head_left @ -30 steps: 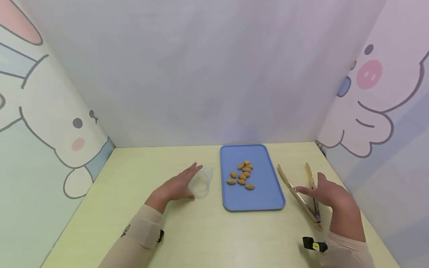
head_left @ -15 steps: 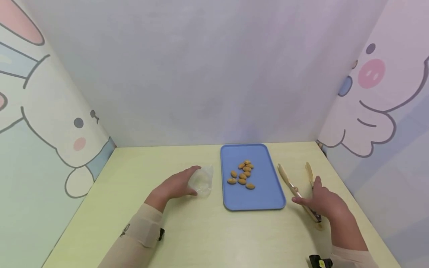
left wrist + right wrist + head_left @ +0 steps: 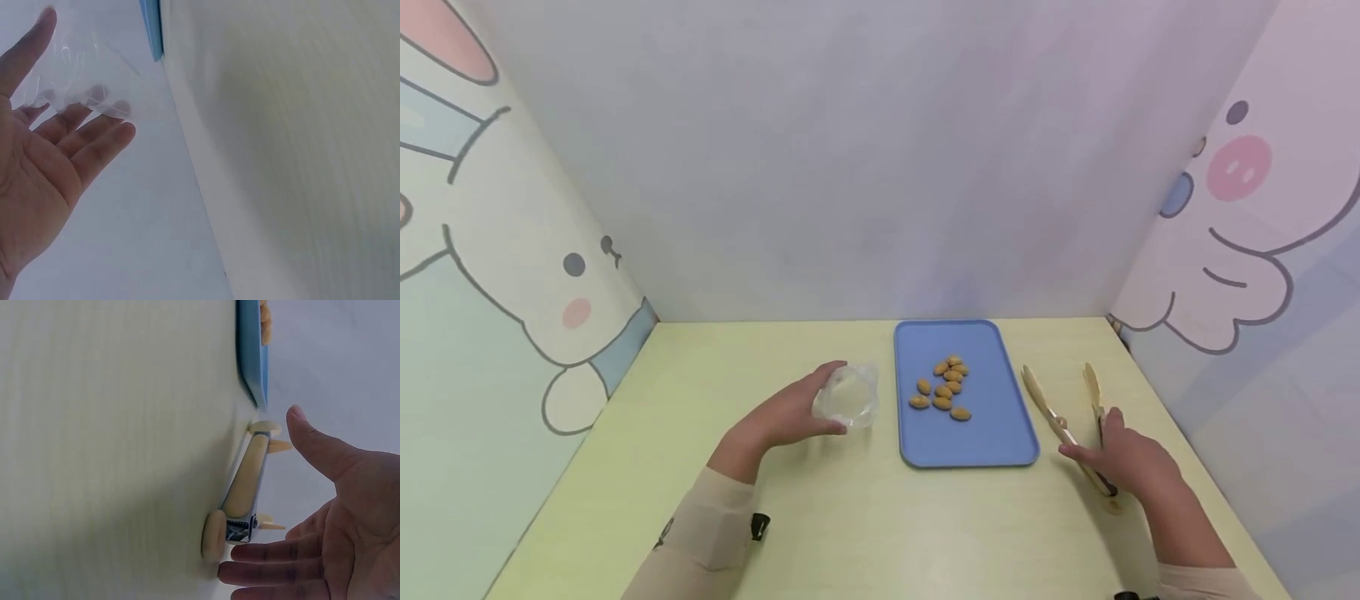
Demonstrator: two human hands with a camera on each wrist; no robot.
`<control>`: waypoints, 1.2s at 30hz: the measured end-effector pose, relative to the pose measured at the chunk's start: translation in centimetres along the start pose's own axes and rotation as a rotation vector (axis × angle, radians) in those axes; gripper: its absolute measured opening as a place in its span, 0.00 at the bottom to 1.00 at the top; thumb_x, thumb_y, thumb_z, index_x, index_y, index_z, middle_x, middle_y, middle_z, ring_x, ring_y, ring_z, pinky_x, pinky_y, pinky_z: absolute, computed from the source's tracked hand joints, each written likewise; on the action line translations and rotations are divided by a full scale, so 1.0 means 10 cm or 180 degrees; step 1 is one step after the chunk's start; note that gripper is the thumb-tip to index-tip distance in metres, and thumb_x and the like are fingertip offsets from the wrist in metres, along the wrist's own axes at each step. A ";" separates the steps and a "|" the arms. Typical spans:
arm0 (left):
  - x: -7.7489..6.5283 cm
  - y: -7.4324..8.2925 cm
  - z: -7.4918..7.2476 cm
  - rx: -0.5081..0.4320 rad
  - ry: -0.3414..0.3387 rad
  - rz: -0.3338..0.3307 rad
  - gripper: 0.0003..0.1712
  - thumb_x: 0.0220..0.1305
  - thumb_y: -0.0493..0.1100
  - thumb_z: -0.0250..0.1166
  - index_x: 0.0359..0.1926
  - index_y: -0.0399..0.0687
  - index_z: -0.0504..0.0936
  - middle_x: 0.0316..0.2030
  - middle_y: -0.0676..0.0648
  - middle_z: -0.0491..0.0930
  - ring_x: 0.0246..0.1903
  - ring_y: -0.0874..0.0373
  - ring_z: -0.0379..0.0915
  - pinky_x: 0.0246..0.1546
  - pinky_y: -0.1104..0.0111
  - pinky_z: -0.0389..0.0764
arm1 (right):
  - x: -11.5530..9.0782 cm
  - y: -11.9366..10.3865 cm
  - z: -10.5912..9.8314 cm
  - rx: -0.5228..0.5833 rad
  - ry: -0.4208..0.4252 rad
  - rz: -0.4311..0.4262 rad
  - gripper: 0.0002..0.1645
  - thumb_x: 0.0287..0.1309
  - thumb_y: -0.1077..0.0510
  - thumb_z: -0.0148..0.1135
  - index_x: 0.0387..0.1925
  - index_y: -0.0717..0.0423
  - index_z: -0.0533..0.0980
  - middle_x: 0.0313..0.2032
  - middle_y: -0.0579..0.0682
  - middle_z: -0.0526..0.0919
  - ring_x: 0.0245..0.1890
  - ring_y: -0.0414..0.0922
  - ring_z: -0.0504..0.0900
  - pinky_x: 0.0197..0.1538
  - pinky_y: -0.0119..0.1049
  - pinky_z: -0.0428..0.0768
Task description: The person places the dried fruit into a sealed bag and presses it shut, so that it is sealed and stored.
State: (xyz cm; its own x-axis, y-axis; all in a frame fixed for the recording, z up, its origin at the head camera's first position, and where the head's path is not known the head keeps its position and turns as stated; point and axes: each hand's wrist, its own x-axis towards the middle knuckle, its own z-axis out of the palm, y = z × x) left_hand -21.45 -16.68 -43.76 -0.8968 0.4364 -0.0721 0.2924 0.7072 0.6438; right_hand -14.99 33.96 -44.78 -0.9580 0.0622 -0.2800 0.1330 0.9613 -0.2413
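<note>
My left hand [image 3: 786, 415] holds a clear, crinkled plastic cup [image 3: 848, 397], thumb on its near side and fingers on its far side. The cup [image 3: 75, 69] stands off the tabletop in the left wrist view, with fingertips showing through its wall. Over the spread tongs [image 3: 1037, 396] is my right hand [image 3: 1138, 458], thumb and forefinger held apart. Metal with cream grips and an end ring, the tongs [image 3: 247, 478] lie on the table. The right wrist view shows straight fingers [image 3: 275, 572] beside their hinge end, not curled round them.
A blue tray [image 3: 1000, 437] lies between the hands, with several brown oval nuts [image 3: 943, 392] on it. The pale yellow table [image 3: 910, 533] is bounded by a grey back wall [image 3: 850, 208] and two side walls with cartoon animals.
My left hand has closed in on the plastic cup and raised and tilted it slightly. My right hand has drawn back a little and lowered toward the hinge end of the tongs.
</note>
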 end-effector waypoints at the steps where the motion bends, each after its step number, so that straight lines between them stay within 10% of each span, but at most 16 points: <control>1: -0.01 0.01 -0.01 -0.0041 0.0018 0.0025 0.55 0.48 0.59 0.78 0.72 0.72 0.55 0.60 0.55 0.71 0.52 0.55 0.70 0.53 0.55 0.75 | 0.00 0.01 0.01 -0.0017 0.0027 0.0008 0.78 0.46 0.15 0.53 0.64 0.82 0.45 0.48 0.82 0.73 0.41 0.73 0.79 0.35 0.58 0.75; 19: -0.18 0.12 0.01 -0.0328 0.0085 -0.0126 0.56 0.49 0.60 0.77 0.73 0.67 0.53 0.52 0.45 0.77 0.44 0.54 0.73 0.44 0.57 0.74 | 0.11 0.04 0.12 -0.0218 0.0343 0.0215 0.61 0.46 0.18 0.57 0.47 0.74 0.61 0.26 0.66 0.78 0.25 0.60 0.80 0.24 0.50 0.71; 36: -0.23 0.11 0.09 -0.0324 0.0039 -0.0158 0.58 0.48 0.59 0.77 0.75 0.71 0.52 0.58 0.45 0.75 0.47 0.55 0.72 0.48 0.55 0.74 | 0.11 0.02 0.13 -0.0220 0.0423 0.0215 0.52 0.52 0.28 0.63 0.45 0.76 0.63 0.27 0.66 0.78 0.25 0.58 0.78 0.25 0.51 0.72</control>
State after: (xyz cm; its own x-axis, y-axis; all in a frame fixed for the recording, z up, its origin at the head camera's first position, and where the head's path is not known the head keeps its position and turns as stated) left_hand -18.82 -16.44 -43.58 -0.9136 0.3950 -0.0970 0.2128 0.6674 0.7136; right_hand -15.69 33.84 -46.36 -0.9732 0.1578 -0.1670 0.1847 0.9696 -0.1603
